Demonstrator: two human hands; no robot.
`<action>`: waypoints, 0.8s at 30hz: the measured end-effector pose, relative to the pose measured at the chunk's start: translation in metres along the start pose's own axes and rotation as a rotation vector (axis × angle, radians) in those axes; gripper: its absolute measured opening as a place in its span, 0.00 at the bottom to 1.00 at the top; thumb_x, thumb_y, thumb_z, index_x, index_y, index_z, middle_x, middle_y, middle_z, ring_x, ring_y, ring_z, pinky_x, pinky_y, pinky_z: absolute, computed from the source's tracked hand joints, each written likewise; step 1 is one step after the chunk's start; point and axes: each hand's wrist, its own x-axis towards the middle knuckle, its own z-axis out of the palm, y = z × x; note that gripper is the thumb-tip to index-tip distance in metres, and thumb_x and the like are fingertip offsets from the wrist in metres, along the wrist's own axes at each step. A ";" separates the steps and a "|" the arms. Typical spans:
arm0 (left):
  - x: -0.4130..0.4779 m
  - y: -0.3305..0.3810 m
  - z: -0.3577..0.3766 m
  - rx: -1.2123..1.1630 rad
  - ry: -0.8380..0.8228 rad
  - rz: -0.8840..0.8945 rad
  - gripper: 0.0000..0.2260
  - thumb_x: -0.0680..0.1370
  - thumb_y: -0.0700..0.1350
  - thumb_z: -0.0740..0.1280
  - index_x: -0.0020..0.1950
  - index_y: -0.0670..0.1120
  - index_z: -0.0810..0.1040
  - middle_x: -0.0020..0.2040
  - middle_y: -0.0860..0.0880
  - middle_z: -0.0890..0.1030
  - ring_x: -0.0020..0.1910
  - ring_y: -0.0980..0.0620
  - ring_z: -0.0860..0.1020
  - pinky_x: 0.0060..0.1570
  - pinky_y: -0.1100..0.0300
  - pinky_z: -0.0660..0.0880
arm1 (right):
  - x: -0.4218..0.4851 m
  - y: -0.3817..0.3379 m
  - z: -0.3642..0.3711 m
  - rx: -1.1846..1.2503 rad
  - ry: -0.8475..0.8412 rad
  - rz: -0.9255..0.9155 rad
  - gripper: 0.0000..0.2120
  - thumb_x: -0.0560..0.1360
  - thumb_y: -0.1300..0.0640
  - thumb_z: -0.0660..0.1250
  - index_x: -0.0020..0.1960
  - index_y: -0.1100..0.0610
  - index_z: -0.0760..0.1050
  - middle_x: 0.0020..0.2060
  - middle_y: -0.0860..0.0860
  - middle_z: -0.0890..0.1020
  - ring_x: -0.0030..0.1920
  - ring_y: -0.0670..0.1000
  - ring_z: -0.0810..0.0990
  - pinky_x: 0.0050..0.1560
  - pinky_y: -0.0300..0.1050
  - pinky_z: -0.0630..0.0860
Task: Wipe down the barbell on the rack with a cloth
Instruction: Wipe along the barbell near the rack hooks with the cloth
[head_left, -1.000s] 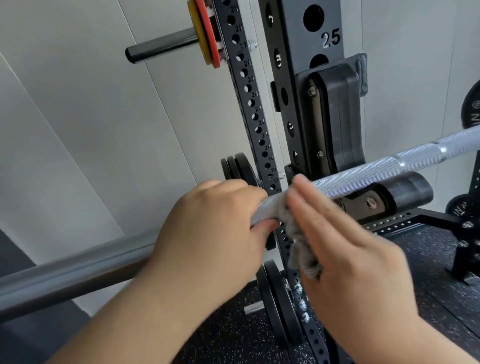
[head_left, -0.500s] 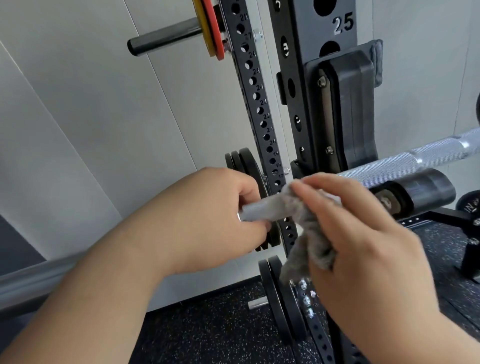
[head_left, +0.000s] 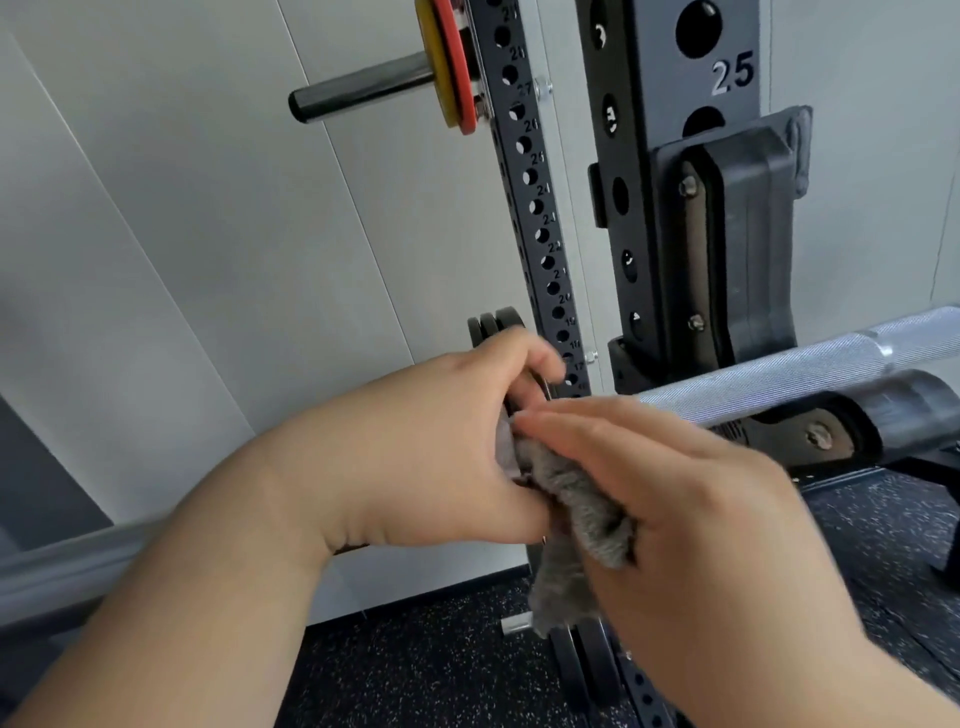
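Note:
The knurled silver barbell (head_left: 779, 371) lies across the black rack hook (head_left: 748, 249) and runs down left behind my hands to a smooth grey sleeve (head_left: 57, 566). My left hand (head_left: 441, 452) curls around the bar just left of the rack upright. A grey fluffy cloth (head_left: 576, 525) is draped over the bar between my hands and hangs below it. My right hand (head_left: 691, 509) lies over the cloth with fingers stretched flat toward the left, pressing it onto the bar.
The black rack upright (head_left: 654, 156) marked 25 stands right behind the bar. A second perforated post (head_left: 535, 208) carries a peg with yellow and red plates (head_left: 447, 67) above and black plates (head_left: 493, 327) lower down. Speckled rubber floor (head_left: 415, 665) lies below.
My right hand has slid left along the bar with the cloth, meeting my left hand. The view has shifted, so the rack sits higher and further right.

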 end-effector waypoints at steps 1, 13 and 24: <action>-0.001 -0.001 -0.001 -0.005 -0.002 0.006 0.35 0.65 0.55 0.78 0.66 0.68 0.64 0.56 0.67 0.77 0.50 0.61 0.81 0.51 0.59 0.79 | 0.004 0.004 -0.007 -0.013 0.000 0.019 0.19 0.68 0.53 0.74 0.58 0.43 0.86 0.53 0.36 0.86 0.37 0.43 0.85 0.34 0.48 0.83; 0.005 -0.003 0.010 0.046 0.114 0.064 0.12 0.72 0.62 0.70 0.56 0.67 0.79 0.47 0.63 0.83 0.39 0.58 0.82 0.44 0.50 0.81 | -0.013 0.020 -0.023 -0.268 0.158 0.021 0.20 0.72 0.60 0.72 0.63 0.51 0.86 0.62 0.42 0.85 0.46 0.52 0.88 0.38 0.53 0.85; 0.005 0.006 0.015 0.118 0.152 0.018 0.10 0.77 0.61 0.62 0.49 0.63 0.82 0.33 0.59 0.81 0.27 0.59 0.76 0.26 0.69 0.68 | -0.033 0.027 -0.018 -0.383 0.188 -0.038 0.21 0.74 0.61 0.71 0.67 0.53 0.84 0.69 0.44 0.81 0.40 0.56 0.89 0.36 0.53 0.86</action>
